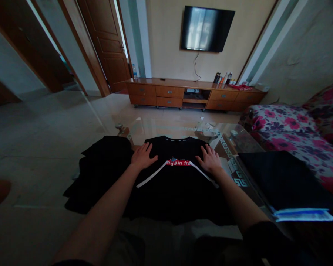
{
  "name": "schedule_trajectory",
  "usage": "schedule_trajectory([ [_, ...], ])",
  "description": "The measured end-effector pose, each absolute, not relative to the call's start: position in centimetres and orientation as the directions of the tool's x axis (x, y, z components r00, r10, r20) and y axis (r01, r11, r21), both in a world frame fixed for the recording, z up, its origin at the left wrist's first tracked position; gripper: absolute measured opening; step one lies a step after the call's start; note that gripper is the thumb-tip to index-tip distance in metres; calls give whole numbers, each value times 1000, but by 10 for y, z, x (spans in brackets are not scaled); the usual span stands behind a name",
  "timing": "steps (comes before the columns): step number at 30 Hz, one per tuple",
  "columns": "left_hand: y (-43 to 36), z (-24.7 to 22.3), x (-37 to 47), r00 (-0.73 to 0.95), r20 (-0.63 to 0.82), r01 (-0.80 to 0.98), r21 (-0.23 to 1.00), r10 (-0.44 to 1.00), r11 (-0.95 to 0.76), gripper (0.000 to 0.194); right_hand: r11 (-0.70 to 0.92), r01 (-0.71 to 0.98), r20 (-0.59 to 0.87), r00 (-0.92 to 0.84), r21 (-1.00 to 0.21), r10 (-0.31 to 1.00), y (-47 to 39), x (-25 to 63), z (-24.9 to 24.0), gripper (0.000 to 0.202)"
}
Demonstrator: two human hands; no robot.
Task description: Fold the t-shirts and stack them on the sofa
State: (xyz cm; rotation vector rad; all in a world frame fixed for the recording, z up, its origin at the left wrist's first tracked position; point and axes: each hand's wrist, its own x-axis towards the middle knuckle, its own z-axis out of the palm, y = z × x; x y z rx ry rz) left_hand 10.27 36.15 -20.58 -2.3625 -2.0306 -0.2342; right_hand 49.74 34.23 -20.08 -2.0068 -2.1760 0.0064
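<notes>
A black T-shirt [177,195] lies spread on the glass coffee table [238,133], its collar toward the far side. Across its chest runs a red printed band with white letters, and white stripes slant down from both ends of it. Flat on the shirt's left shoulder area rests my left hand [143,156], fingers spread. My right hand [209,158] presses on the opposite shoulder, its fingers also apart. Neither hand grips the cloth. Beside my left forearm is a pile of black clothing [102,170].
To the right lies a dark folded item [283,181] with a blue and white edge, near a floral sofa [288,122]. Beyond the table stand a wooden TV cabinet [169,91] and a wall-mounted television [208,29]. A wooden door [107,44] is at the back left.
</notes>
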Motion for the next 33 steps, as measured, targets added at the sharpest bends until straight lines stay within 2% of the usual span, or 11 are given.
schedule_trajectory([
  [7, 379, -217, 96, 128, 139, 986, 88, 982, -141, 94, 34, 987, 139, -12, -158, 990, 370, 509, -215, 90],
  [11, 383, -221, 99, 127, 142, 985, 99, 982, -142, 93, 36, 990, 117, -19, -139, 993, 380, 511, -217, 89],
  [15, 382, -217, 105, 66, 210, 988, 120, 975, -93, 78, 25, 988, 111, -8, -154, 994, 383, 509, -213, 83],
  [18, 375, -206, 111, 21, 326, 987, 146, 945, -72, 59, 4, 980, 210, 39, -199, 977, 378, 507, -208, 71],
  [21, 365, -194, 117, 116, 393, 976, 128, 912, -179, 48, 59, 976, 353, 20, -211, 935, 370, 508, -200, 58],
  [23, 356, -188, 121, 200, 409, 959, 103, 890, -263, 43, 135, 970, 368, -53, -203, 928, 364, 512, -193, 55],
  [29, 321, -185, 117, 389, 316, 885, 135, 866, -446, 44, 257, 935, 204, -210, -245, 956, 324, 533, -185, 61],
  [33, 290, -186, 101, 432, 228, 858, 196, 873, -476, 54, 254, 938, 142, -226, -234, 964, 284, 544, -199, 64],
])
